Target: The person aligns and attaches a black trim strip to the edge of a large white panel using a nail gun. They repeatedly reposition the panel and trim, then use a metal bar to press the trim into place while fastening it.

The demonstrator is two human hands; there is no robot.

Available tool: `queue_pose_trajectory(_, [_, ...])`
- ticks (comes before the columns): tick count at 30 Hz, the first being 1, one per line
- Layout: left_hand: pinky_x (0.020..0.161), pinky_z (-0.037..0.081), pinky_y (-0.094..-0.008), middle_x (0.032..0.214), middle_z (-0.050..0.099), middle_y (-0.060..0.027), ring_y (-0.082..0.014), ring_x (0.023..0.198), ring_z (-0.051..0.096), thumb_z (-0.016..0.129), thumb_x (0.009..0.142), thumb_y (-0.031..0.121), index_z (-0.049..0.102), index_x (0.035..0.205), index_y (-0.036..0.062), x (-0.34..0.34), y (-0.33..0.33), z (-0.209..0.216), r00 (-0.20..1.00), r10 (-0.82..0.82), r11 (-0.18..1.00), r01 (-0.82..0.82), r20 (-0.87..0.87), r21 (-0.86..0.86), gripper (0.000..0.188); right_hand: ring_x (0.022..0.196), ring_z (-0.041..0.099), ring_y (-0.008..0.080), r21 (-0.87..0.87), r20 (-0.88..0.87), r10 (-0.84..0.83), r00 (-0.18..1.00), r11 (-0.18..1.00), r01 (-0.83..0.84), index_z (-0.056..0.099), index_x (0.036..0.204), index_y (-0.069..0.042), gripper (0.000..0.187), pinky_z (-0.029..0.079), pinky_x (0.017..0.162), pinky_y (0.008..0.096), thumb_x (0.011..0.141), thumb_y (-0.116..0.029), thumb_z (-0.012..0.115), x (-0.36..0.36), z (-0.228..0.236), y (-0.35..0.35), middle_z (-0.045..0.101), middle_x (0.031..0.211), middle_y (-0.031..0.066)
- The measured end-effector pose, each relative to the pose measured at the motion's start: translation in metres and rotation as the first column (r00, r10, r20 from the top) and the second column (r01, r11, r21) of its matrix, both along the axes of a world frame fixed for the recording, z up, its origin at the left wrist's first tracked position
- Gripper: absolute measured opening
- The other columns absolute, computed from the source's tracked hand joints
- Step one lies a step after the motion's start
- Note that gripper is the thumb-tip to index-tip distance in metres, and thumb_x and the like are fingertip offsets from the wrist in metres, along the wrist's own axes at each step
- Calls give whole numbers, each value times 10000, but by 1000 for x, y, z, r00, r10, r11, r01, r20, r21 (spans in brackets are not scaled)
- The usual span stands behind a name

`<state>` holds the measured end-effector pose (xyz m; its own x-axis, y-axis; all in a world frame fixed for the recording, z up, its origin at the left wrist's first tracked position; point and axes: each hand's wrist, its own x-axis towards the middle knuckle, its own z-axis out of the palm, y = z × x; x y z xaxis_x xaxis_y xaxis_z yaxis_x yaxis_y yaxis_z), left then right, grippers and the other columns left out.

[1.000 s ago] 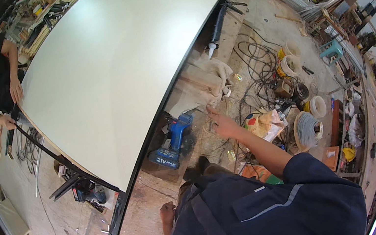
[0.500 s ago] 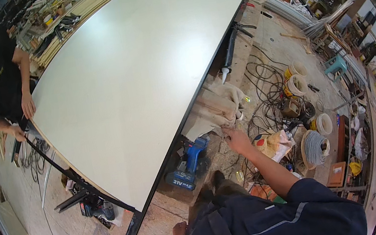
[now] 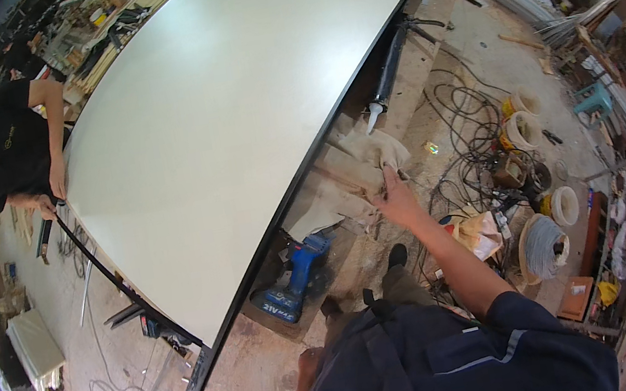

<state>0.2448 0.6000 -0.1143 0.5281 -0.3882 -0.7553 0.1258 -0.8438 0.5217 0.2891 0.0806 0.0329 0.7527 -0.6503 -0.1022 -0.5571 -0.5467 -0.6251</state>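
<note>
A crumpled beige cloth (image 3: 379, 153) lies on a board beside the straight black edge of a large pale panel (image 3: 219, 128). My right hand (image 3: 401, 204) rests at the near side of this cloth, index finger stretched onto it and thumb apart. Between that hand and me, a blue cordless drill (image 3: 300, 274) lies under the panel's edge. A black caulking gun (image 3: 389, 71) with a white nozzle sits beyond the cloth. Low beside my body hangs my left hand (image 3: 308, 361); its fingers are mostly hidden.
Across the panel another person (image 3: 20, 149) holds a black edge strip (image 3: 106, 267) along the curved rim. Looped cables (image 3: 461, 117), buckets (image 3: 522, 131) and a wire spool (image 3: 543, 246) stand on the floor to the right. More cable lies at the lower left.
My right hand has moved farther onto the cloth, its index finger reaching forward. The view has shifted; the other person's far hand has drawn closer to the panel's rim.
</note>
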Motion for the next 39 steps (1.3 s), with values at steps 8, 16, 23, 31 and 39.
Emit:
queue_pose_trajectory(8, [928,514,-463,1093,720,-242,-410,1079,670,617,954,442,733,1129,12,-14,-156,66,998,-65,995,62,25,82,478,1221,561,446,194,10,377,926,908,-371,379,1515,22,709,467,1029,473,907,-231,642,-37,4,-27,478,1503,241])
queue_pose_trajectory(16, [914,526,-393,1094,726,-203,-304,1050,698,632,993,345,678,1231,21,32,-406,212,978,-185,948,202,92,-245,405,864,706,256,749,139,-27,990,657,-87,522,1424,13,507,569,787,383,972,-211,578,-146,-25,-185,738,1146,155])
queue_pose_trajectory(23, [855,553,-370,1075,739,-188,-280,977,722,656,993,284,659,1243,3,55,-574,224,894,-433,828,446,117,-340,376,823,676,243,964,247,-867,433,173,-204,428,1409,22,424,557,791,402,1055,-202,498,-233,52,-338,673,1250,200])
queue_pose_trajectory(31, [863,548,-397,1108,726,-176,-312,994,719,639,1001,358,654,1258,44,85,-727,185,749,-651,670,642,122,-373,406,828,667,240,990,73,-949,305,106,90,454,1389,44,432,563,790,398,1011,-145,544,-255,-7,-410,667,1243,216])
queue_pose_trajectory(39, [864,555,-390,1111,731,-193,-298,1009,721,640,1006,272,633,1256,-18,139,-870,213,801,-582,670,569,139,-477,383,761,692,202,882,-80,-881,467,156,445,401,1467,91,570,590,684,337,984,-144,593,-234,-15,-509,718,1131,168])
